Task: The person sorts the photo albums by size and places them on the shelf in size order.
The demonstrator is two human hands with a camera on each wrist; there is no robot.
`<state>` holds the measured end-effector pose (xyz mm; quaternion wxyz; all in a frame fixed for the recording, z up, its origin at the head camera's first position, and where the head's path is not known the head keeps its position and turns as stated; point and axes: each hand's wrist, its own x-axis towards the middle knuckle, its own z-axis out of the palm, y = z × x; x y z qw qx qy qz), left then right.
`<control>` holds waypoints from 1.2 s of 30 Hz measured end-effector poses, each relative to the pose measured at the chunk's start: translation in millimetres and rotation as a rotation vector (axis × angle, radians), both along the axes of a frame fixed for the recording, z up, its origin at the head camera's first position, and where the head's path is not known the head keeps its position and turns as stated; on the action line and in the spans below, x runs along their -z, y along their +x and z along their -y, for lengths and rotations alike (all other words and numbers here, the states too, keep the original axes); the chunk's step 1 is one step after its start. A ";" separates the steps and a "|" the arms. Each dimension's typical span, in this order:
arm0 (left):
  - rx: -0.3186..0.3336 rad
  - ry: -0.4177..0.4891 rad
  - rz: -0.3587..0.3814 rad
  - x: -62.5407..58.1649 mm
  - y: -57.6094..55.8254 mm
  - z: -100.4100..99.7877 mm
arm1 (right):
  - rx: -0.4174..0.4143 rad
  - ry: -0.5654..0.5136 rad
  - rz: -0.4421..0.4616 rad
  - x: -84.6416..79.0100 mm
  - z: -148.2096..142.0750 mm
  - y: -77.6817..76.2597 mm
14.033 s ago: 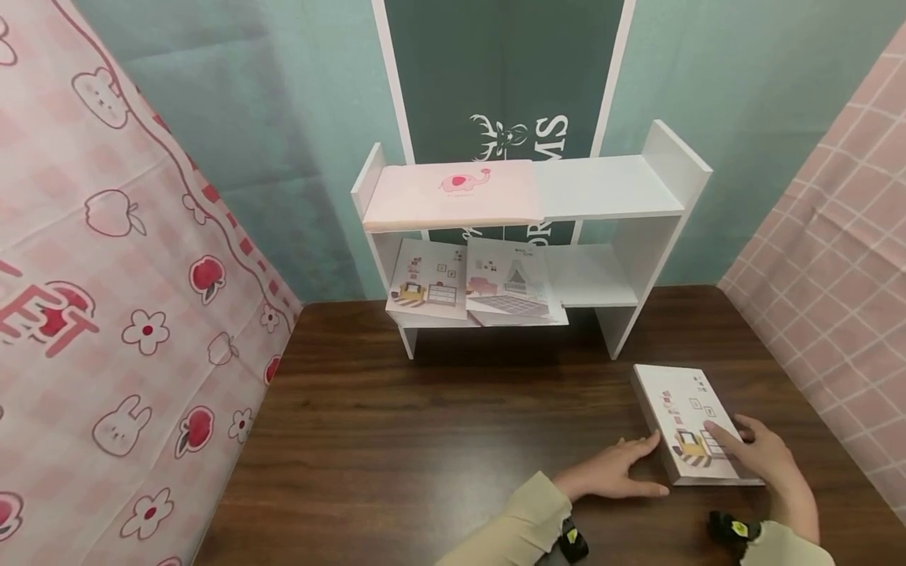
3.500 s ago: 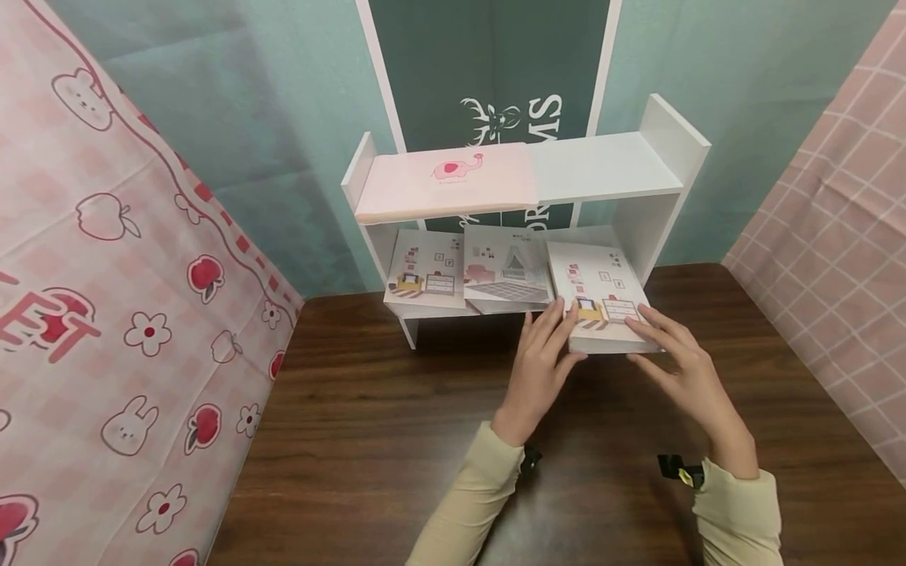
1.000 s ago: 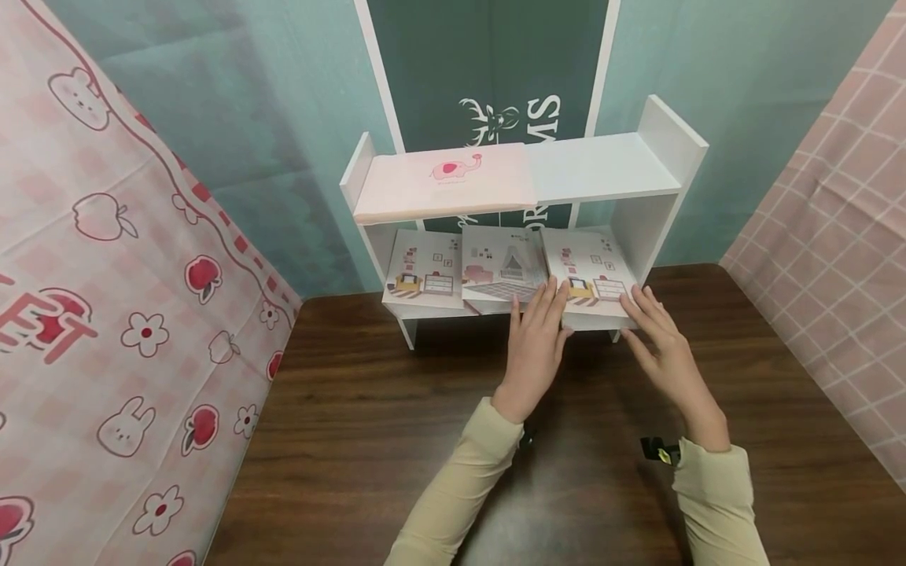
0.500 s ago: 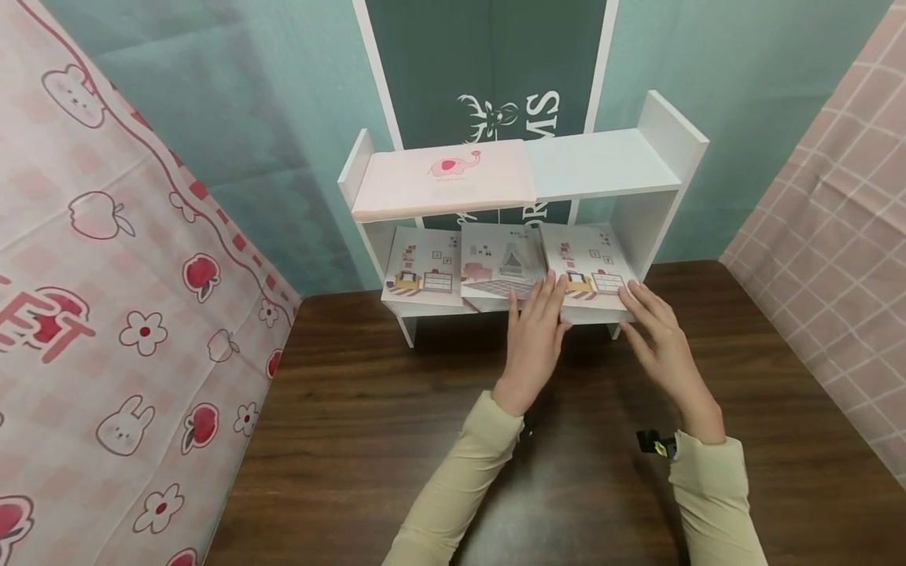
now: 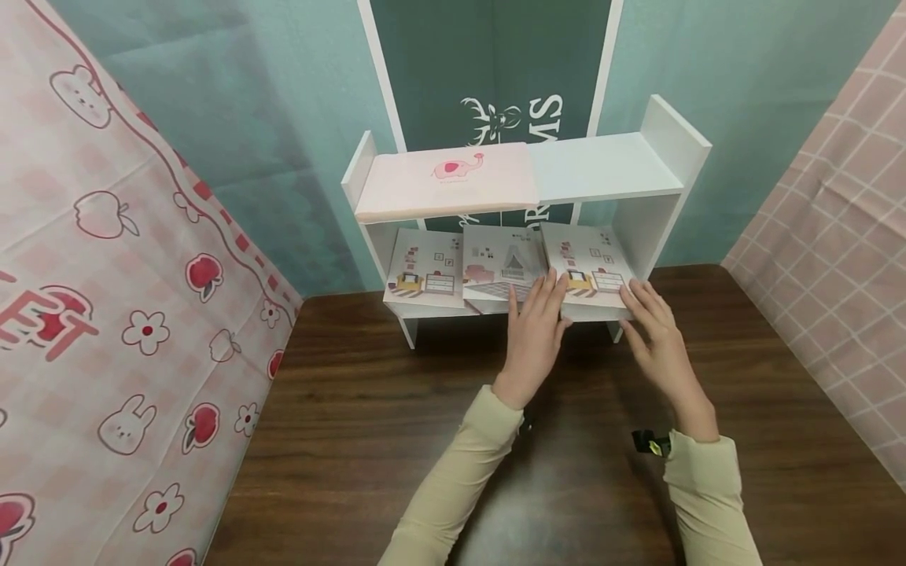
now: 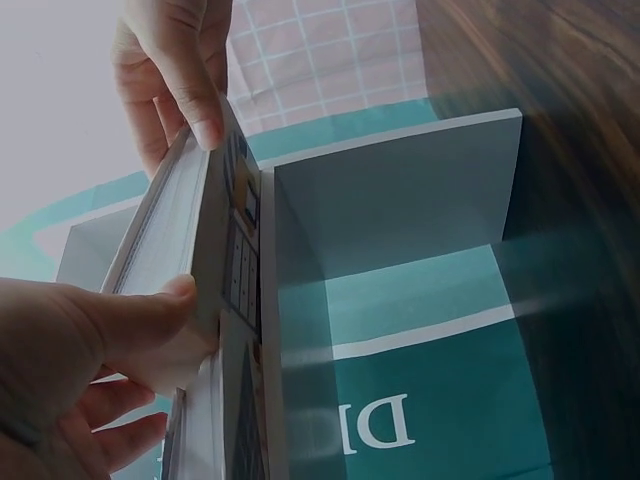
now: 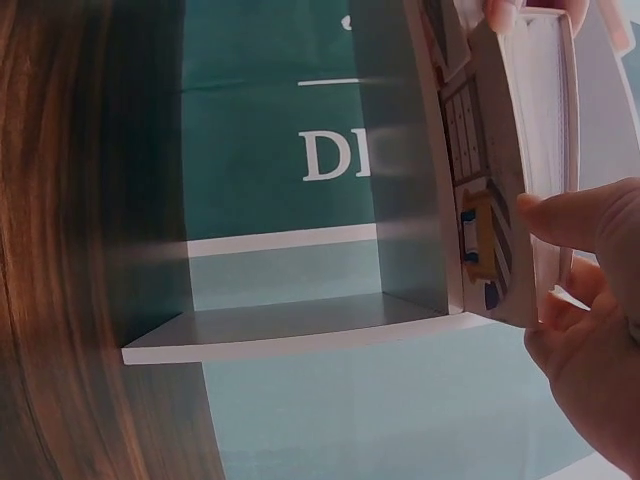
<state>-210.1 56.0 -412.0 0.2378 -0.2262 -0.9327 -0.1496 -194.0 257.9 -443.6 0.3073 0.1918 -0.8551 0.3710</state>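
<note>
A thick white book (image 5: pixel 587 255), its cover printed with a room scene, lies on the lower shelf of a white two-tier rack (image 5: pixel 609 165), at the right end. My left hand (image 5: pixel 532 338) holds its near left corner, fingers on the cover. At the near right corner my right hand (image 5: pixel 661 334) holds it the same way. In the right wrist view, the right thumb (image 7: pixel 560 215) presses the book's edge beside the page block (image 7: pixel 548 110). Beside it on the shelf lie a middle book (image 5: pixel 495 259) and a left book (image 5: pixel 425 271), both with room pictures.
A pink piece with an elephant print (image 5: pixel 474 185) covers the upper shelf's left part. The rack stands at the back of a dark wooden table (image 5: pixel 368 440). A pink patterned cloth (image 5: pixel 141 314) hangs on the left, a pink checked one (image 5: pixel 828 236) on the right.
The right-hand book was on the table, then overhung the shelf's front; it now sits deeper in. Both hands moved with it. Over the last half second little has shifted.
</note>
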 end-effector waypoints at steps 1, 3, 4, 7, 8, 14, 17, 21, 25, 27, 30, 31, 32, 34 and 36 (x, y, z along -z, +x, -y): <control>0.002 -0.001 0.000 -0.2 -0.6 0.2 | 0.002 0.000 -0.001 0.0 0.4 -0.5; 0.004 -0.004 -0.003 -0.8 -1.8 0.6 | 0.008 -0.001 0.000 0.2 1.2 -1.4; 0.005 -0.006 -0.006 -1.1 -2.3 0.8 | 0.011 -0.001 -0.002 0.6 1.5 -1.9; 0.003 -0.021 -0.013 -1.6 -4.0 1.1 | 0.020 -0.007 -0.005 1.5 2.8 -3.3; 0.002 -0.028 -0.016 -1.8 -4.8 1.1 | 0.024 -0.008 -0.004 1.9 3.2 -3.7; -0.017 -0.079 -0.017 -5.4 -8.8 0.9 | 0.070 0.014 -0.004 2.7 6.6 -6.6; -0.017 -0.087 -0.016 -7.3 -10.4 0.7 | 0.096 0.033 0.002 2.8 8.3 -7.2; -0.008 -0.076 -0.019 -7.2 -12.0 0.5 | 0.110 0.036 0.008 2.3 10.0 -7.6; -0.017 -0.084 -0.040 -6.8 -13.8 0.0 | 0.119 0.023 0.014 0.7 11.1 -8.2; -0.023 -0.093 -0.050 -7.3 -14.9 -0.1 | 0.128 0.018 0.020 -0.1 11.8 -8.4; -0.027 -0.105 -0.058 -8.3 -16.4 -0.4 | 0.144 0.018 0.028 -1.3 12.9 -8.8; -0.027 -0.107 -0.058 -8.4 -16.8 -0.5 | 0.147 0.019 0.031 -1.5 13.0 -8.9; -0.027 -0.108 -0.056 -8.5 -17.2 -0.6 | 0.149 0.020 0.035 -1.5 13.2 -9.2; -0.028 -0.111 -0.052 -8.2 -17.9 -0.5 | 0.152 0.021 0.040 -1.3 13.4 -9.8; -0.029 -0.111 -0.045 -7.8 -18.5 -0.5 | 0.153 0.021 0.045 -0.9 13.3 -10.7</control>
